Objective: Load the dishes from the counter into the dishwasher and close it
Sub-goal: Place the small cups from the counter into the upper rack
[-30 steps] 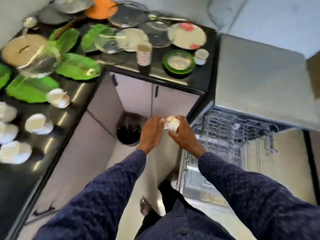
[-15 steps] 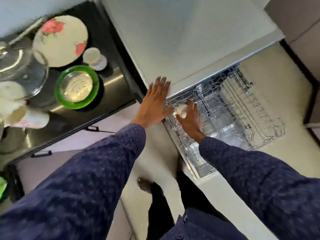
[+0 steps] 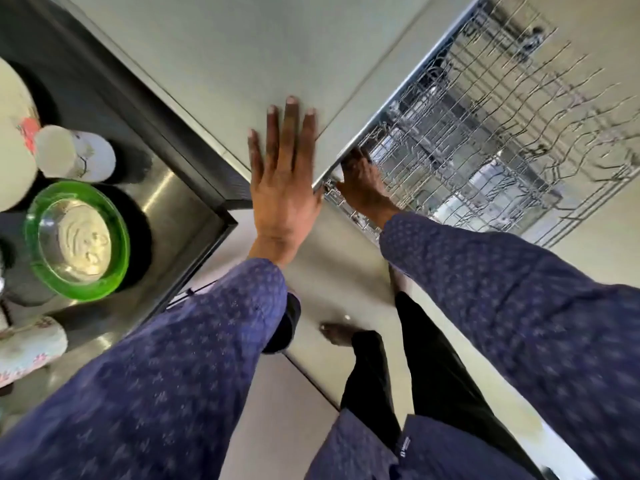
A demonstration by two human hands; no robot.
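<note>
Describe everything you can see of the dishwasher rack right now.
The dishwasher rack is bare silvery wire, a grid with rows of upright tines, pulled out from under the grey top. It looks mostly unloaded. The right hand reaches into its near-left corner, holding a small white item that is mostly hidden.

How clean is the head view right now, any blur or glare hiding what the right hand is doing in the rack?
Head view: both sleeves smear with motion blur at the bottom; wide-angle bending tilts the dishwasher rack. Window glare streaks the counter. The left hand is sharp, flat on the dishwasher top; the right hand is shadowed, its cup barely visible.
</note>
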